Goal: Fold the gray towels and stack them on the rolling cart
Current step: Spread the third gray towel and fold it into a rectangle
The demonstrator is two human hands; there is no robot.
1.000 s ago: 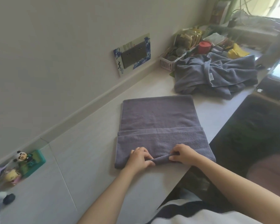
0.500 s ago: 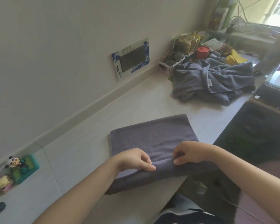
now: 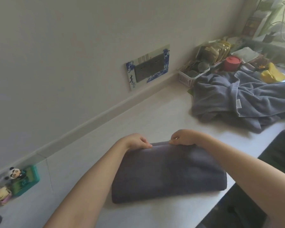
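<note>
A dark gray towel [image 3: 168, 171] lies folded into a thick rectangle on the white counter [image 3: 92, 142], near its front edge. My left hand [image 3: 136, 141] pinches the towel's far edge at the left. My right hand [image 3: 184, 138] pinches the same edge just to the right. Both hands hold the folded-over layer down at the far side. A heap of unfolded gray towels [image 3: 240, 99] lies crumpled at the back right of the counter. The rolling cart is not in view.
The wall runs along the left, with a blue-framed socket plate [image 3: 148, 66]. A white basket [image 3: 192, 74], a red jar [image 3: 232, 63] and a yellow cloth [image 3: 271, 74] crowd the back right. Panda and toy figures [image 3: 18, 178] stand at the left. The counter's edge drops off at the right.
Both hands have carried the towel's near edge away from me and over to the far edge, folding it in half. The view has tilted down and closer.
</note>
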